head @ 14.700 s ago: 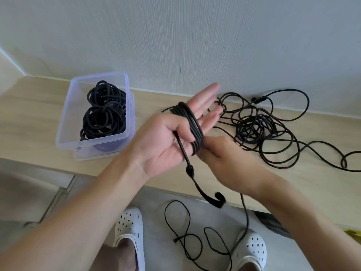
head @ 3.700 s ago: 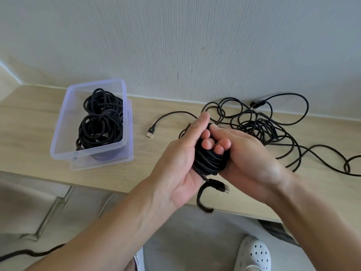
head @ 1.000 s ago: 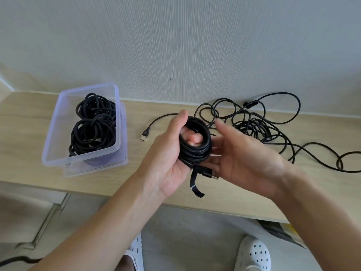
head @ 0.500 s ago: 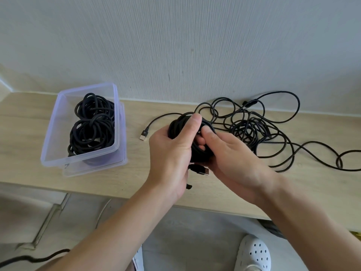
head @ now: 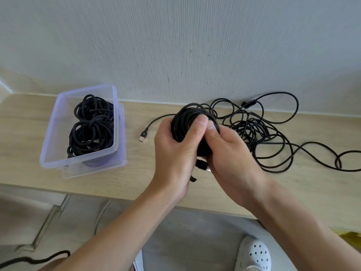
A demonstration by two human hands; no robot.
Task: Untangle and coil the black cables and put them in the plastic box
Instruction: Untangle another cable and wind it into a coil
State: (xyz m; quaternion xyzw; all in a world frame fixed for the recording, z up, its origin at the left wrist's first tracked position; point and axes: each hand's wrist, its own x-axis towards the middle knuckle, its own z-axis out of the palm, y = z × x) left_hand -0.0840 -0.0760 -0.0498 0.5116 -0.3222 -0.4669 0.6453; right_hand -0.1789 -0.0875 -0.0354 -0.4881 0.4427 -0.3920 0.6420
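Note:
A coiled black cable (head: 183, 122) is held above the wooden shelf between both hands. My left hand (head: 175, 153) grips its left side with the thumb over the coil. My right hand (head: 228, 153) grips its right side, thumb tip beside the left thumb. A plug end (head: 203, 166) and a short strap tail stick out below the coil. The clear plastic box (head: 58, 133) stands at the left with two coiled black cables (head: 91, 128) inside. A tangled black cable (head: 257, 126) lies on the shelf to the right, behind my right hand.
A loose USB plug (head: 143, 136) lies on the wooden shelf (head: 136, 173) between box and hands. The box sits on its lid (head: 123, 153). A wall runs behind the shelf. White clogs (head: 254, 255) and a black cable (head: 35, 259) are on the floor below.
Since a second ago, both hands have closed around the coil and lifted it slightly up and away; the right hand, open then, now grips it. The dangling strap is mostly hidden.

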